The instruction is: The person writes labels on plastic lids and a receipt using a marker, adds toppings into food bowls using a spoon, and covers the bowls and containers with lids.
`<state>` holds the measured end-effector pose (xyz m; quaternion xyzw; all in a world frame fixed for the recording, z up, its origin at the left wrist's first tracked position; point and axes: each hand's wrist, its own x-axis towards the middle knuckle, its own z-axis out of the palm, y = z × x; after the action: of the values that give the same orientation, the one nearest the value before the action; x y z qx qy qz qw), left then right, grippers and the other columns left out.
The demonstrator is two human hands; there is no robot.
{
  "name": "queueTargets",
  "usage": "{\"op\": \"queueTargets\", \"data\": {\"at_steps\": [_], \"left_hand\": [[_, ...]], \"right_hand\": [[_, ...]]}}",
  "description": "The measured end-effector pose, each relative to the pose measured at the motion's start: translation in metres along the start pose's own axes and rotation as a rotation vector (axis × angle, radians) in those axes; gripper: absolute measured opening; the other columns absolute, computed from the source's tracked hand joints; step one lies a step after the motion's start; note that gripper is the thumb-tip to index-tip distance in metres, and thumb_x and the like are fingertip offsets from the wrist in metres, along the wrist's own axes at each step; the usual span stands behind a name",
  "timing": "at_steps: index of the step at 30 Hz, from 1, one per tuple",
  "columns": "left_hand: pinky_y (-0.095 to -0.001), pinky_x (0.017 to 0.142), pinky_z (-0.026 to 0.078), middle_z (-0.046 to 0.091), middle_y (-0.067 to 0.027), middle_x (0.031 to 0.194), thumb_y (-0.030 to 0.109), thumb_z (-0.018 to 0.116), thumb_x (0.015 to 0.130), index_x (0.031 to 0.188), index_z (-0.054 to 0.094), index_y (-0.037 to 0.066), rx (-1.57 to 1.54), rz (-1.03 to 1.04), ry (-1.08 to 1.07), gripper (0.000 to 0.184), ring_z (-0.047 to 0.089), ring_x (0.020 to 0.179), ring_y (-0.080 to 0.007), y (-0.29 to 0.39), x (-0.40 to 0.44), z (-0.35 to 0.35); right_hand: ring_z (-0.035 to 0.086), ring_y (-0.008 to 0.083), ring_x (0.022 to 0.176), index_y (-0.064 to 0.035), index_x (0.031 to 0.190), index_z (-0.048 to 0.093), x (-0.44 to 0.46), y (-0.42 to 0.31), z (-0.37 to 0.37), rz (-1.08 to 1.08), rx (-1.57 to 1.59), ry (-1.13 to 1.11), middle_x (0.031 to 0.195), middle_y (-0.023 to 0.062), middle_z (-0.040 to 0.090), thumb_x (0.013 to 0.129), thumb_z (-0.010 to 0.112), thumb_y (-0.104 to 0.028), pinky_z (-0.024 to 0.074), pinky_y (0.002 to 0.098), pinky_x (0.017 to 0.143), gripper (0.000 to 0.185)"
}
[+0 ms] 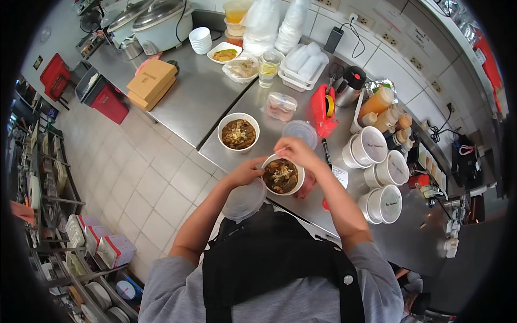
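Close to the counter's front edge sits a white bowl of brown stew with pale bits on top [281, 176]. My left hand [249, 171] is at its left rim, fingers around the edge. Over its upper rim is my right hand [293, 151], fingers drawn together; what they hold, if anything, is too small to tell. A clear round lid [245, 200] lies below my left hand, near my apron. Up and to the left stands a second white bowl of similar stew [238, 133]. Another clear lid [300, 133] rests behind my right hand.
A clear packet [280, 106], a red holder [322, 110] and a glass of water [268, 69] stand farther back. White lidded tubs [383, 203] and sauce bottles [378, 102] are to the right. Cardboard boxes [152, 81] lie at the left, with a floor aisle beyond.
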<state>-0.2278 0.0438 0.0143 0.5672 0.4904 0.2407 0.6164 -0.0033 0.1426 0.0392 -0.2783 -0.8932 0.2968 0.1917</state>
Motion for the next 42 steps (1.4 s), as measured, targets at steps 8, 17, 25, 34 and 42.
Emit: {"op": "queueTargets", "data": {"at_steps": [8,17,25,34,42], "left_hand": [[-0.0255,0.047,0.043,0.066,-0.0061,0.078,0.021,0.067,0.089,0.117,0.062,0.004,0.121,0.167,0.445,0.033,0.062,0.060,-0.0094,-0.009,-0.011,-0.017],[-0.0303,0.043,0.041,0.063,-0.0070,0.071,0.021,0.055,0.093,0.143,0.042,0.012,0.177,-0.212,0.634,0.053,0.051,0.047,-0.0132,-0.030,0.005,-0.119],[-0.0383,0.060,0.051,0.067,-0.0219,0.077,0.014,0.052,0.084,0.140,0.039,0.001,0.034,-0.099,0.675,0.060,0.066,0.063,-0.0273,-0.023,-0.012,-0.063],[-0.0388,0.069,0.052,0.069,-0.0230,0.085,0.012,0.058,0.081,0.139,0.041,0.001,0.085,-0.046,0.578,0.061,0.069,0.074,-0.0298,-0.016,-0.022,-0.068],[-0.0333,0.052,0.046,0.067,-0.0145,0.076,0.012,0.054,0.085,0.141,0.038,0.005,-0.009,-0.068,0.555,0.058,0.059,0.056,-0.0194,-0.024,-0.017,-0.069]], "right_hand": [[0.063,0.0121,0.076,-0.0002,0.094,0.066,0.032,0.028,-0.049,0.412,0.398,0.329,0.084,0.0050,0.070,0.082,0.068,-0.001,0.0509,0.0256,0.068,0.013],[0.066,0.0173,0.074,-0.0027,0.088,0.066,0.097,0.018,0.018,0.265,0.326,0.235,0.079,0.0079,0.069,0.078,0.072,-0.007,0.0518,0.0306,0.068,0.012],[0.059,0.0329,0.078,-0.0021,0.090,0.053,0.110,0.007,0.056,0.362,-0.129,0.308,0.088,0.0177,0.056,0.072,0.072,-0.002,0.0494,0.0411,0.069,0.026],[0.056,0.0424,0.091,-0.0037,0.102,0.046,0.135,0.005,0.049,0.100,-0.253,0.210,0.100,0.0211,0.052,0.076,0.063,0.007,0.0469,0.0477,0.078,0.033],[0.062,0.0216,0.075,-0.0023,0.102,0.060,0.145,0.021,0.045,0.153,0.269,0.263,0.089,0.0109,0.058,0.080,0.069,-0.001,0.0502,0.0326,0.064,0.024]]}}
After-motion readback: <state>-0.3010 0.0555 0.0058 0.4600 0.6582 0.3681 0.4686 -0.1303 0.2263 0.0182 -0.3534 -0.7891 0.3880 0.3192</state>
